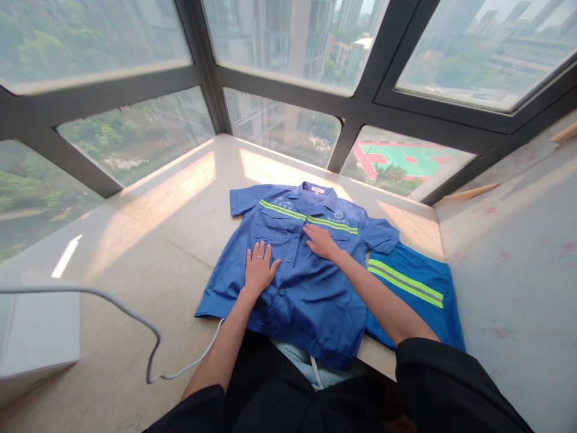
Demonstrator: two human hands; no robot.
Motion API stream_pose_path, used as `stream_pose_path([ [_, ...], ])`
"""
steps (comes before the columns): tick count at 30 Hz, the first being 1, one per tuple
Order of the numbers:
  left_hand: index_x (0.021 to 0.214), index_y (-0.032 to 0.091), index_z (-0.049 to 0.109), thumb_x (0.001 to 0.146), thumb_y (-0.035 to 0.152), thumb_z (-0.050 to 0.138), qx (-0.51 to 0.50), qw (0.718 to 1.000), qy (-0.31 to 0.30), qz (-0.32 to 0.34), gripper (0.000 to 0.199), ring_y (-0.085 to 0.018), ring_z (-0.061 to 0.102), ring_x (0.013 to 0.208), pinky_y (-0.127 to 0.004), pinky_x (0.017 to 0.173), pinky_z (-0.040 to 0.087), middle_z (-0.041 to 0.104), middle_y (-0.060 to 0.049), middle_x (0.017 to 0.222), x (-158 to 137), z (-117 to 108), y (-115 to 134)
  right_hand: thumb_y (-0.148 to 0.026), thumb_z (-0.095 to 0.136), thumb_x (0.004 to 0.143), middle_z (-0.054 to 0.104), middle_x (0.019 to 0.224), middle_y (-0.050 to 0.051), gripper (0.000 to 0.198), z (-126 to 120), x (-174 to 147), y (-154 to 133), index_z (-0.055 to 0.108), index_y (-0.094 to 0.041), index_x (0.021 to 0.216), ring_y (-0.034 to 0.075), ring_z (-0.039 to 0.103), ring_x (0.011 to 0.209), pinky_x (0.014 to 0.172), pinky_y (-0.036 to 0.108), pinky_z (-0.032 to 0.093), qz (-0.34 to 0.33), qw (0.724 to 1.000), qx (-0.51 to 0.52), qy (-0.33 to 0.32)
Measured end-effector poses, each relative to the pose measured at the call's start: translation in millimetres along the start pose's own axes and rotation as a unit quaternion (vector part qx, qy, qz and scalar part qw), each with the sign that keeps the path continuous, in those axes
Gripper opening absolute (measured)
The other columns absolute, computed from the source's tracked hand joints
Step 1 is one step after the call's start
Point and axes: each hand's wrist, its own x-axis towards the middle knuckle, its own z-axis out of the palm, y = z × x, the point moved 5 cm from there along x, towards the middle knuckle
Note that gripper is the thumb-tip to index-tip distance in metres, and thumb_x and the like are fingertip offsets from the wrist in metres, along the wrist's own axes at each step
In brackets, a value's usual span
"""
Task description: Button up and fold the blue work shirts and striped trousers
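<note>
A blue short-sleeved work shirt (315, 307) lies spread front side up on the stone sill, collar toward the windows. Yellow-green reflective stripes cross its chest, with pale printing above them. Its buttons run down the middle. My left hand (260, 269), with a ring on one finger, rests flat on the shirt's left half, fingers apart. Near the button placket, just below the stripe, my right hand (321, 242) touches the cloth with fingers stretched out. Beside the shirt on the right, partly under its sleeve, lies a brighter blue folded garment (417, 288) with yellow-green and grey stripes.
Windows with dark frames (288, 90) border the sill (153, 240) at the back and left. A papered wall (509, 288) stands on the right. At the lower left is a white box (40, 331), and a grey-white cable (121, 310) runs past it toward the shirt's lower edge.
</note>
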Motion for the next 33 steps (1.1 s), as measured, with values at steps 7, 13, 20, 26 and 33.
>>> stream_pose_path([
  [7, 0.145, 0.011, 0.046, 0.091, 0.045, 0.055, -0.021, 0.997, -0.076, 0.023, 0.065, -0.039, 0.029, 0.146, -0.057, 0.116, 0.026, 0.036, -0.023, 0.155, 0, -12, 8, -0.008, 0.056, 0.082, 0.07, 0.108, 0.01, 0.033, 2, -23, -62, 0.072, -0.022, 0.107, 0.024, 0.061, 0.101, 0.087, 0.036, 0.044, -0.226, 0.971, -0.003, -0.08],
  [13, 0.129, 0.019, 0.063, 0.091, 0.031, 0.057, -0.133, 0.987, -0.065, 0.068, 0.04, -0.025, 0.059, 0.116, -0.034, 0.101, 0.045, 0.065, -0.013, 0.125, -1, -25, 39, -0.004, 0.055, 0.08, 0.072, 0.104, 0.006, 0.04, -2, -39, -70, 0.071, -0.026, 0.11, 0.022, 0.058, 0.102, 0.088, 0.034, 0.038, -0.288, 0.954, -0.004, -0.088],
  [20, 0.117, 0.018, 0.069, 0.091, 0.024, 0.056, -0.148, 0.984, -0.098, -0.015, 0.03, -0.023, 0.063, 0.103, -0.03, 0.09, 0.047, 0.067, -0.012, 0.115, 7, -18, 49, -0.014, 0.05, 0.093, 0.066, 0.097, 0.009, 0.021, 1, -34, -71, 0.07, -0.021, 0.099, 0.022, 0.051, 0.094, 0.083, 0.035, 0.034, -0.31, 0.937, -0.107, -0.122],
  [26, 0.106, 0.017, 0.072, 0.088, 0.021, 0.059, -0.177, 0.979, -0.101, -0.023, 0.022, -0.024, 0.064, 0.098, -0.031, 0.085, 0.047, 0.069, -0.012, 0.106, 14, -19, 48, -0.015, 0.052, 0.09, 0.067, 0.094, 0.008, 0.014, -5, -25, -71, 0.065, -0.019, 0.091, 0.022, 0.051, 0.096, 0.088, 0.037, 0.031, -0.35, 0.92, -0.133, -0.115],
  [33, 0.09, 0.016, 0.072, 0.088, 0.015, 0.055, -0.265, 0.961, -0.076, -0.02, 0.018, -0.025, 0.064, 0.098, -0.034, 0.088, 0.046, 0.071, -0.012, 0.098, 19, -21, 46, -0.012, 0.047, 0.092, 0.066, 0.081, 0.005, 0.017, -28, -26, -69, 0.062, -0.02, 0.091, 0.022, 0.053, 0.096, 0.101, 0.04, 0.024, -0.307, 0.938, -0.149, 0.059],
])
